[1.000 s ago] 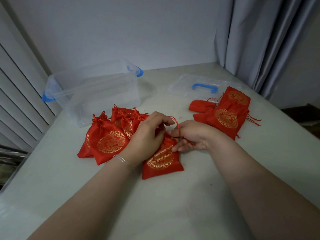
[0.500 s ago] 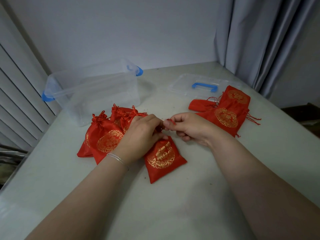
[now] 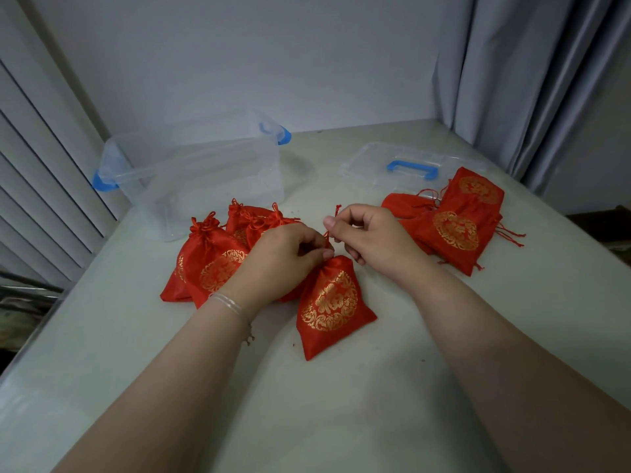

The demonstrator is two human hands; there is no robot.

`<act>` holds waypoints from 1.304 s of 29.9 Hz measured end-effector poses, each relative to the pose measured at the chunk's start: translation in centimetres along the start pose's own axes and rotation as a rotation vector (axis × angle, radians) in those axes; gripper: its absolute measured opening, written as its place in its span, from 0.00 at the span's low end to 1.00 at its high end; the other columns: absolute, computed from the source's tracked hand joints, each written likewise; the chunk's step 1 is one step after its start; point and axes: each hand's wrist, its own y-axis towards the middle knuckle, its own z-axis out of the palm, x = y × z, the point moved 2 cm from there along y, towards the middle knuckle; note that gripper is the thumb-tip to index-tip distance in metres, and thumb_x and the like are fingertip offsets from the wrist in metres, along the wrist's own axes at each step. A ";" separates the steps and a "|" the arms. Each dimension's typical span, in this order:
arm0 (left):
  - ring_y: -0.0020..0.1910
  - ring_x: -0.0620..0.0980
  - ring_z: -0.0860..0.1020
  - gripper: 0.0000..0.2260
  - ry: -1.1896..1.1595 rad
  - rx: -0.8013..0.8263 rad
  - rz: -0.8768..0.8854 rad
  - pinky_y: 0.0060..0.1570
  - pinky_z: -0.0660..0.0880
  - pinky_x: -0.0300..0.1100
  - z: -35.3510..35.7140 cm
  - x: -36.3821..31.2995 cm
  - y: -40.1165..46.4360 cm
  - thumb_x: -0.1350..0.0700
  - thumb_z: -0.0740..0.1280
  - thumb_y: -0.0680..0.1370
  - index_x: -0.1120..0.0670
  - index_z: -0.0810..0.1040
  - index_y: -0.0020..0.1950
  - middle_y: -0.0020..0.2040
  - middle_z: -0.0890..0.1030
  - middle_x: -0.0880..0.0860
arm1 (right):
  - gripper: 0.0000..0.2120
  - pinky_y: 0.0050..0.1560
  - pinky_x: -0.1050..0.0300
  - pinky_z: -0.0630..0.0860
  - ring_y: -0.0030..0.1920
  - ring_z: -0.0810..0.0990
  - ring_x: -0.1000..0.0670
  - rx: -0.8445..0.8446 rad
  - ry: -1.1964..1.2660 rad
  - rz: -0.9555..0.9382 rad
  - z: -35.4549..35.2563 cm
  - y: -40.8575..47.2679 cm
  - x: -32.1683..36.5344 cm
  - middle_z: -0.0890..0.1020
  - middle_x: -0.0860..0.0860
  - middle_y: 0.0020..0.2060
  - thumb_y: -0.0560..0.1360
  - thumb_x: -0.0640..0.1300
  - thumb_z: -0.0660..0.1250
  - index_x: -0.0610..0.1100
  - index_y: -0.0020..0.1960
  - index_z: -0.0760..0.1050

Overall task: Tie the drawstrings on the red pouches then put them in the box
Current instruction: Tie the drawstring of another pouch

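A red pouch (image 3: 333, 305) with a gold emblem lies on the table in front of me, its neck gathered. My left hand (image 3: 283, 257) pinches the pouch's neck. My right hand (image 3: 372, 238) pinches the red drawstring (image 3: 336, 213) and holds it up just above the neck. A pile of tied red pouches (image 3: 215, 257) lies to the left, partly under my left hand. A pile of flat red pouches (image 3: 457, 227) with loose strings lies to the right. The clear plastic box (image 3: 191, 179) with blue latches stands open at the back left.
The box's clear lid (image 3: 406, 165) with a blue handle lies flat at the back right, behind the flat pouches. A grey curtain (image 3: 532, 80) hangs at the right. White slats (image 3: 37, 186) run along the left table edge.
The pouch's neck has been drawn tight and the pouch has shifted slightly right. My right hand rose from the table and now pulls the drawstring upward; my left hand stays at the neck.
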 end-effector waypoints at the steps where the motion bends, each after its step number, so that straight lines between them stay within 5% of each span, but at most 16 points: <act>1: 0.37 0.36 0.74 0.06 0.005 0.001 0.000 0.39 0.67 0.29 -0.1 0.0 0.0 0.53 0.70 0.75 0.45 0.76 0.39 0.38 0.77 0.41 | 0.11 0.25 0.65 0.65 0.22 0.66 0.58 -0.010 -0.029 -0.009 0.0 0.0 -0.1 0.71 0.57 0.20 0.75 0.48 0.68 0.46 0.35 0.74; 4: 0.35 0.33 0.74 0.11 -0.013 0.015 -0.012 0.37 0.65 0.26 -0.2 -0.2 -0.1 0.54 0.72 0.73 0.43 0.73 0.34 0.34 0.75 0.40 | 0.10 0.28 0.65 0.64 0.23 0.67 0.58 -0.029 -0.069 -0.057 0.4 0.0 0.0 0.75 0.57 0.26 0.74 0.48 0.68 0.47 0.35 0.74; 7: 0.35 0.36 0.75 0.06 -0.023 0.029 -0.025 0.36 0.67 0.30 0.3 -0.3 0.0 0.54 0.72 0.73 0.53 0.79 0.38 0.35 0.79 0.44 | 0.08 0.27 0.70 0.66 0.23 0.72 0.61 -0.005 -0.019 -0.112 0.8 -0.2 0.4 0.79 0.50 0.42 0.76 0.42 0.66 0.43 0.39 0.76; 11: 0.29 0.34 0.72 0.08 -0.168 0.009 -0.103 0.31 0.64 0.28 0.4 0.0 0.0 0.55 0.69 0.76 0.57 0.79 0.38 0.29 0.75 0.41 | 0.13 0.23 0.67 0.64 0.19 0.69 0.58 0.049 -0.078 -0.041 0.5 -0.1 0.2 0.77 0.57 0.27 0.81 0.47 0.55 0.41 0.50 0.75; 15: 0.41 0.45 0.80 0.07 -0.342 -0.013 -0.147 0.44 0.75 0.40 -0.1 0.0 -0.1 0.55 0.66 0.78 0.53 0.83 0.44 0.41 0.83 0.50 | 0.10 0.43 0.56 0.75 0.40 0.78 0.53 0.059 -0.215 -0.009 0.5 0.3 -0.7 0.78 0.53 0.39 0.82 0.47 0.54 0.48 0.50 0.73; 17: 0.43 0.44 0.79 0.07 -0.406 -0.028 -0.144 0.46 0.74 0.36 -0.2 -0.1 -0.1 0.57 0.65 0.78 0.53 0.83 0.45 0.43 0.83 0.51 | 0.07 0.53 0.51 0.74 0.46 0.78 0.51 0.098 -0.265 -0.018 0.6 0.4 -0.9 0.80 0.52 0.42 0.80 0.43 0.58 0.47 0.48 0.74; 20: 0.42 0.38 0.79 0.07 -0.481 -0.036 -0.177 0.44 0.74 0.29 -0.2 -0.1 -0.2 0.60 0.65 0.79 0.56 0.82 0.46 0.42 0.83 0.49 | 0.06 0.48 0.53 0.75 0.43 0.79 0.48 0.093 -0.274 -0.015 0.3 0.5 -0.7 0.81 0.48 0.41 0.78 0.41 0.62 0.46 0.45 0.76; 24: 0.40 0.40 0.79 0.06 -0.598 -0.122 -0.246 0.47 0.75 0.33 -0.5 0.3 -0.3 0.60 0.65 0.78 0.53 0.82 0.46 0.40 0.83 0.52 | 0.07 0.43 0.60 0.71 0.36 0.74 0.58 0.034 -0.341 -0.049 -0.6 0.5 -0.2 0.78 0.57 0.34 0.77 0.43 0.65 0.50 0.40 0.75; 32: 0.42 0.40 0.81 0.04 -0.619 -0.128 -0.346 0.48 0.77 0.32 -0.9 0.4 -0.3 0.60 0.72 0.73 0.52 0.84 0.44 0.42 0.85 0.48 | 0.07 0.37 0.75 0.65 0.38 0.72 0.64 0.007 -0.449 -0.115 -1.7 -0.3 1.7 0.74 0.61 0.35 0.80 0.44 0.60 0.46 0.43 0.73; 39: 0.42 0.45 0.81 0.06 -0.722 -0.119 -0.337 0.48 0.78 0.35 -1.4 0.2 -0.3 0.64 0.73 0.70 0.53 0.84 0.43 0.43 0.84 0.55 | 0.09 0.36 0.69 0.68 0.31 0.73 0.64 0.271 -0.505 -0.023 -2.8 -1.0 2.5 0.78 0.57 0.33 0.78 0.46 0.63 0.51 0.39 0.76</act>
